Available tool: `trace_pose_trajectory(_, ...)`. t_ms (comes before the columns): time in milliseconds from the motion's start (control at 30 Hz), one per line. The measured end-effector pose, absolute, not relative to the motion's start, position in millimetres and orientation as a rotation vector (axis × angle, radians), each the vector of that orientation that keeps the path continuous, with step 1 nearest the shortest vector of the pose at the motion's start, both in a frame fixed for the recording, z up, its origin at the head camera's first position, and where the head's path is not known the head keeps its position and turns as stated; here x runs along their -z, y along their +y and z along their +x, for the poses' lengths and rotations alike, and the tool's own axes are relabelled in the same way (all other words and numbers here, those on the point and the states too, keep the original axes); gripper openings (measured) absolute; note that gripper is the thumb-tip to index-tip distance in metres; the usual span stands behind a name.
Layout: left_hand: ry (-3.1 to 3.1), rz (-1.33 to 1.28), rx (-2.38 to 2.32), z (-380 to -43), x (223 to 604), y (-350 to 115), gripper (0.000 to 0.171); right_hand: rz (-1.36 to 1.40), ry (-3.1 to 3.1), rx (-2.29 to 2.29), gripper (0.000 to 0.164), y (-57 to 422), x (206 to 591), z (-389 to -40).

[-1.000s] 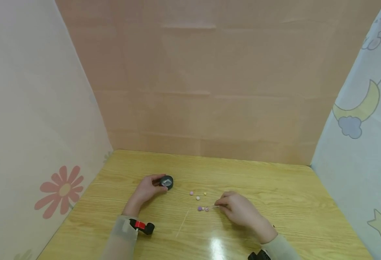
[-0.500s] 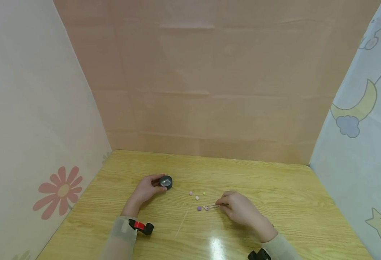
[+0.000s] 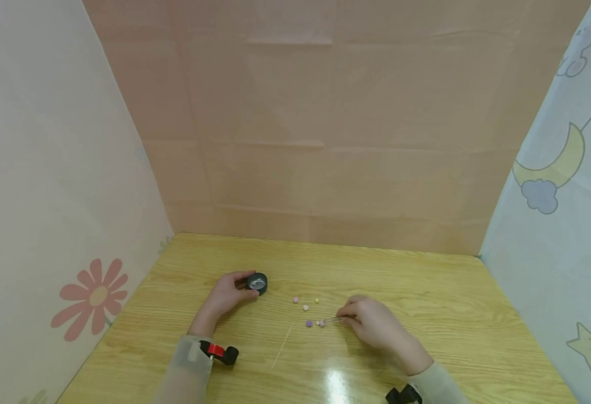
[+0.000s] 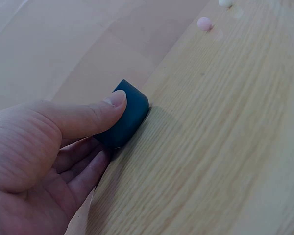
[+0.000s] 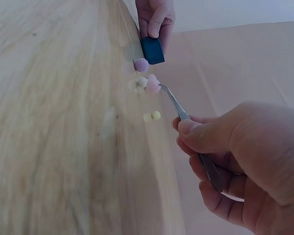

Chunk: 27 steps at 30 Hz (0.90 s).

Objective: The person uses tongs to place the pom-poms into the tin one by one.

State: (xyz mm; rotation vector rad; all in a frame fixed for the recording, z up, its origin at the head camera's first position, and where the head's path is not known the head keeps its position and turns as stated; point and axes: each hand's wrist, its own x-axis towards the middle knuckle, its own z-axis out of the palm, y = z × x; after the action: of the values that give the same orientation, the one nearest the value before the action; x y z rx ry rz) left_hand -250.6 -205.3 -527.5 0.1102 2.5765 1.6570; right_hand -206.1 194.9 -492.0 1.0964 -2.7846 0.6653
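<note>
At the left of the table, my left hand (image 3: 229,293) holds a small dark round cup (image 3: 257,284) between thumb and fingers. The cup's dark blue-green side shows in the left wrist view, with the thumb (image 4: 116,98) lying over it. My right hand (image 3: 373,322) pinches metal tweezers (image 5: 175,104) with a bent tip. That tip touches a pink pompom (image 5: 153,87); whether the tweezers grip it I cannot tell. Close by lie a cream pompom (image 3: 318,323) and a purple pompom (image 3: 309,324). Farther back are a white pompom (image 3: 305,307), another pink pompom (image 3: 295,300) and a yellow pompom (image 3: 317,301).
The wooden table (image 3: 426,303) meets a tan paper backdrop (image 3: 300,168) at its back edge. Patterned white sheets hang at left and right. A thin pale line (image 3: 282,345) runs on the tabletop between the hands.
My right hand and the tweezers have shifted slightly right, and the pink pompom at the tip sits a touch further right. My left hand keeps its hold on the cup.
</note>
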Motion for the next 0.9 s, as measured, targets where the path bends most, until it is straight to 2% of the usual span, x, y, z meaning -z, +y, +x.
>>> trace_pose_trajectory(900, 2.587, 0.117, -1.664, -251.3, 528.0, -203.2, 0.059, 0.922, -2.846, -0.801, 0.018, 199.1, 485.6, -208.2)
